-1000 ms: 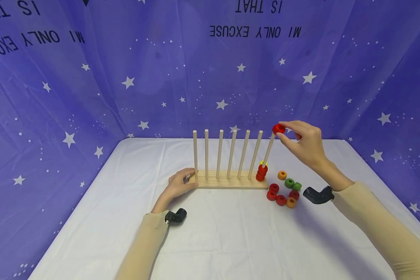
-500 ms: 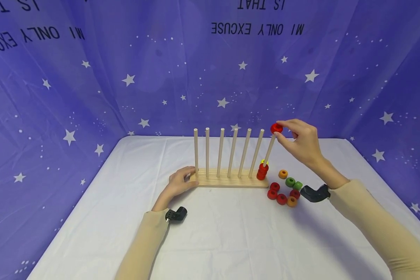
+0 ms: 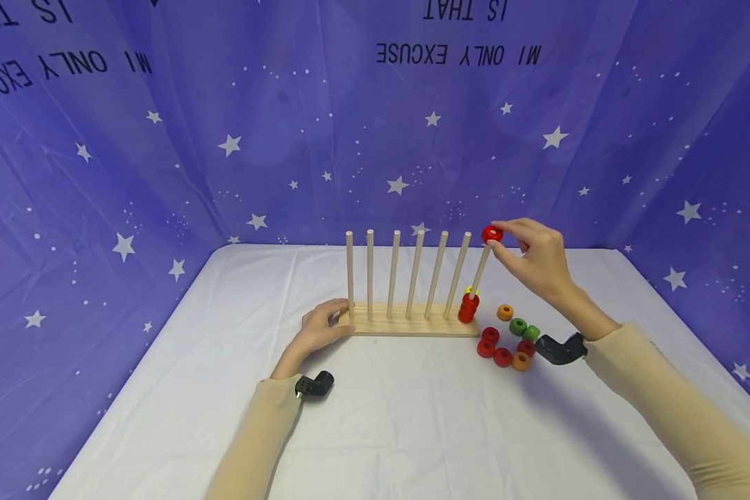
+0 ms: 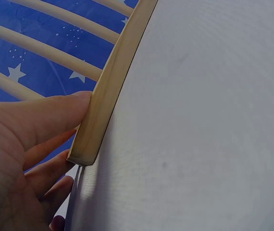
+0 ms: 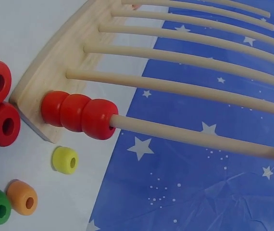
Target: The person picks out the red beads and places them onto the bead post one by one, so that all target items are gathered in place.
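My right hand (image 3: pixel 537 258) pinches a red bead (image 3: pixel 489 238) between thumb and fingers at the top of the rightmost peg (image 3: pixel 480 272). The peg's pale tip shows in the bead's hole. Three red beads (image 5: pixel 97 119) sit stacked at the foot of that same peg, as the right wrist view shows. My left hand (image 3: pixel 321 326) holds the left end of the wooden pegboard base (image 3: pixel 400 326); in the left wrist view the thumb (image 4: pixel 55 113) lies on one side of the base and the fingers are on the other, partly hidden.
Loose beads lie right of the base: several red ones (image 3: pixel 503 357), two orange ones (image 3: pixel 505 312), and green ones (image 3: pixel 517 327). A yellow bead (image 5: pixel 65 160) lies behind the stacked peg. Several bare pegs (image 3: pixel 392 274) stand upright. A starry purple cloth (image 3: pixel 325 125) hangs behind the white table (image 3: pixel 375 423).
My right hand has moved slightly left and down with the red bead, which has tilted flatter so that the peg's tip shows through its hole. My left hand stays put.
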Tool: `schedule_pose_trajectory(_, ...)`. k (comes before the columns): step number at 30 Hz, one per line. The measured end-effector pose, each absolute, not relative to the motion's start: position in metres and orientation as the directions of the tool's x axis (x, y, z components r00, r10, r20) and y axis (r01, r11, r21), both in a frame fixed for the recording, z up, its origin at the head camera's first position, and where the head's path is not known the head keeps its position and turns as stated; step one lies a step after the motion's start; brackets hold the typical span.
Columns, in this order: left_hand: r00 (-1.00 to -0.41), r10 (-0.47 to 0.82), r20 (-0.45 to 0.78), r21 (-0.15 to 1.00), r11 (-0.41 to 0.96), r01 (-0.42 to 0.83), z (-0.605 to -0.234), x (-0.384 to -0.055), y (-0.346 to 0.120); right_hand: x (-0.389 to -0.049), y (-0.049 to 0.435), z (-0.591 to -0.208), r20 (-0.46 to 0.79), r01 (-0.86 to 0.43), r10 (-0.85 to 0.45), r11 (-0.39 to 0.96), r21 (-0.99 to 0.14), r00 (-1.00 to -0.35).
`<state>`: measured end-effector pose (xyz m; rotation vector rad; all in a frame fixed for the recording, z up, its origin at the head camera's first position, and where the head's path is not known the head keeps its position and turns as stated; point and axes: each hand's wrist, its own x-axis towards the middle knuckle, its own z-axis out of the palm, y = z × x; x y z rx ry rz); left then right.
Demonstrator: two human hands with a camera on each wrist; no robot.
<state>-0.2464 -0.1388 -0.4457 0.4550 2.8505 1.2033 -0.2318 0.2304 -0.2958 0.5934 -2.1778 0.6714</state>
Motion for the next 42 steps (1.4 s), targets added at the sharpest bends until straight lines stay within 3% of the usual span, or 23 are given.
schedule_pose_trajectory(42,-0.956,0.276,0.098,0.700,0.664,0.264,-0.446,-0.246,-0.138,-0.233,0.232,-0.319,0.747,-0.579,-0.226,0.777,-0.249,-0.625)
